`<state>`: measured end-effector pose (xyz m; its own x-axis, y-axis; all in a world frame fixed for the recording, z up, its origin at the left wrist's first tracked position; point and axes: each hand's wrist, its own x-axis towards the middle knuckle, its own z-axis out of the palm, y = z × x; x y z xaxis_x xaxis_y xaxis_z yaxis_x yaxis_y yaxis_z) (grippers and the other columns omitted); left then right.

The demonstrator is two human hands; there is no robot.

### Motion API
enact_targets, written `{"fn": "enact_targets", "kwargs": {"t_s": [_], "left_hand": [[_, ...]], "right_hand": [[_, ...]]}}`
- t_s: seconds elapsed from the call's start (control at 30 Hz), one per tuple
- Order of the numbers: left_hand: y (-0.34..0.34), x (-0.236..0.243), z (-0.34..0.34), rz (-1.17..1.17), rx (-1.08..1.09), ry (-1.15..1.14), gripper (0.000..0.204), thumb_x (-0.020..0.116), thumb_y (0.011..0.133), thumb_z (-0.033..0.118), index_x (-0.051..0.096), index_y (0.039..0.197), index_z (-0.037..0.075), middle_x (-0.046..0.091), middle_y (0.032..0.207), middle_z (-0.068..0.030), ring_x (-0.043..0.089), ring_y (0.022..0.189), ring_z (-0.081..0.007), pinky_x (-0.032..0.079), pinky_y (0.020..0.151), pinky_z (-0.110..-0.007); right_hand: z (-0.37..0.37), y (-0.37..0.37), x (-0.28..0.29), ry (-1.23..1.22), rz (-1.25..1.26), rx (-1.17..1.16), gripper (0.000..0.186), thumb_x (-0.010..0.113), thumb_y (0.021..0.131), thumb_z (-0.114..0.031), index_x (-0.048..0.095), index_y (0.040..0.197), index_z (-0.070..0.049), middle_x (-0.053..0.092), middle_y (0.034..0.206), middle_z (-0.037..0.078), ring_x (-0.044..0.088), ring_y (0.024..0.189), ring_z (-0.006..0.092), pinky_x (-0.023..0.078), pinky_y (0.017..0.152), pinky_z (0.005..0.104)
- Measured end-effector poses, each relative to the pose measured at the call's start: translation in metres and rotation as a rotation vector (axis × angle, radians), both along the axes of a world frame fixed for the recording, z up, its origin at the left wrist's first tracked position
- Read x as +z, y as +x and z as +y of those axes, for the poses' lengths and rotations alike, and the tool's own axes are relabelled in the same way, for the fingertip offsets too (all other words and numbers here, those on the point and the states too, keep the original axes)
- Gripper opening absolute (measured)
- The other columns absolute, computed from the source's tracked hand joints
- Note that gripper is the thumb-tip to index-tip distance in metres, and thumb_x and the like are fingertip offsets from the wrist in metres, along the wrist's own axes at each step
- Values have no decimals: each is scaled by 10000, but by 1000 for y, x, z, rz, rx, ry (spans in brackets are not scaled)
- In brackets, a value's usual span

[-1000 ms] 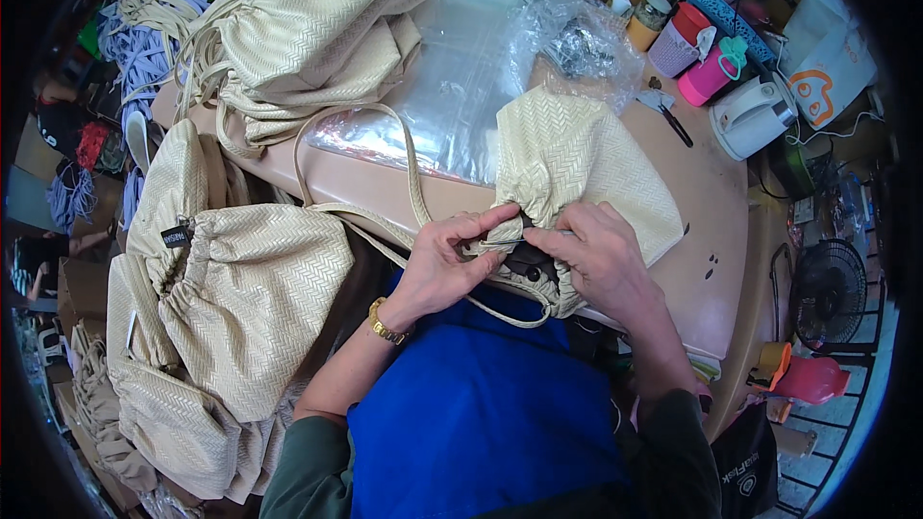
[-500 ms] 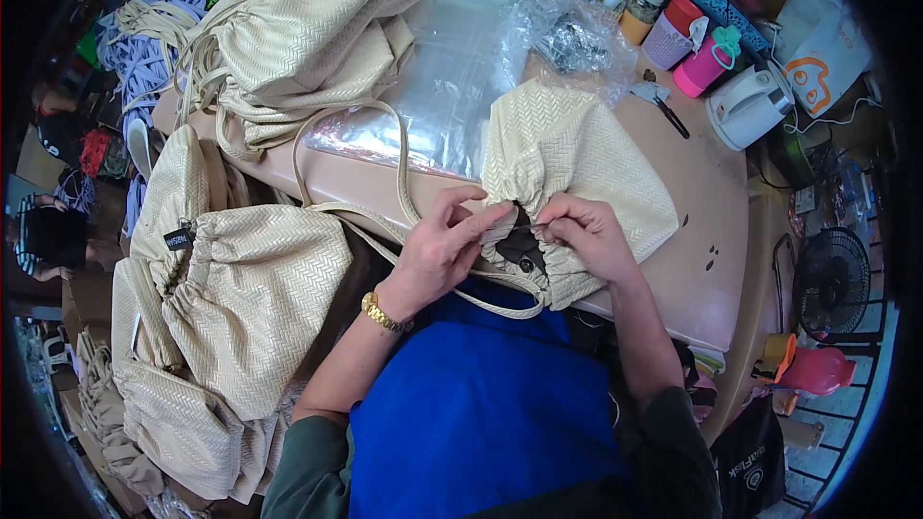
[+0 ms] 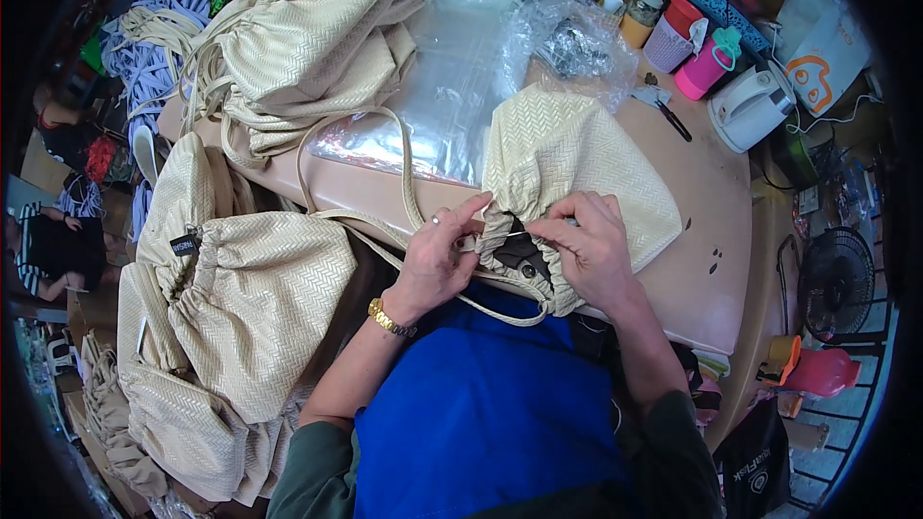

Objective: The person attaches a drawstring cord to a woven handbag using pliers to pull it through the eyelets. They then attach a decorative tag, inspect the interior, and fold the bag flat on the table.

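Note:
A cream woven drawstring bag (image 3: 596,154) lies at the table's front edge, its gathered mouth toward me and its dark lining with a round snap showing. At the left of that mouth my left hand (image 3: 437,258) is closed, thumb and fingers pinching the rim. My right hand (image 3: 588,242) is closed too, bent over the right side of the opening. A thin pale strand (image 3: 516,234) runs from its fingertips across the opening; what exactly it is, I cannot make out. The bag's long strap (image 3: 408,163) loops to the left over the table.
More cream bags (image 3: 269,308) hang in a heap at my left, and another pile (image 3: 308,38) sits far left. Clear plastic sleeves (image 3: 447,86) lie behind the bag. Scissors (image 3: 673,117), a white kettle (image 3: 750,111) and a pink bottle (image 3: 705,67) stand or lie toward the right.
My right hand has shifted slightly and turned more palm-down over the opening. The left fingers have drawn back a little to the rim. A pale strand now shows between the hands.

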<state>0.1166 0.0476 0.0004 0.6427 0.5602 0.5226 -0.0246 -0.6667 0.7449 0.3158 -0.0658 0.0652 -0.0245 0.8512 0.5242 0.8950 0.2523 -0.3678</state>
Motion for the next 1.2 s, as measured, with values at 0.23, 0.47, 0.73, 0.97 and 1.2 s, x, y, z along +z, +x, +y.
{"fn": "enact_targets", "kwargs": {"t_s": [0.23,0.47,0.73,0.97,1.2], "left_hand": [[-11,5,-4,-1,-154,-312,658,702,785,-76,396,1357,32,609,985,-76,640,931,-167,501,815,-275],[-11,22,-4,-6,-144,-159,461,724,829,-44,603,1268,28,675,889,-80,673,820,-153,544,744,-273],[-7,25,-1,-183,-297,-646,619,725,837,-57,455,1387,35,672,1045,-99,659,910,-126,560,798,-263],[-6,15,-2,-277,-361,-855,523,700,853,-90,331,1185,72,643,1052,-128,668,952,-165,571,851,-274],[-9,5,5,-172,-356,-495,282,668,885,-48,569,1142,12,654,1056,-91,654,930,-152,538,812,-280]], "right_hand": [[1,-7,2,-20,-24,37,352,646,636,64,730,928,-115,565,852,40,574,848,220,375,744,366],[5,-5,30,-56,-56,121,311,664,664,62,724,930,-88,532,778,57,551,788,244,408,703,368],[14,8,34,-62,26,181,172,672,704,48,644,853,-33,537,742,86,547,703,273,432,662,371],[21,15,26,-132,220,182,92,670,797,27,593,821,-17,564,740,80,565,687,234,435,651,331],[11,20,4,-260,956,265,188,714,851,-36,636,1019,-2,566,865,12,511,738,74,392,641,253]]}}
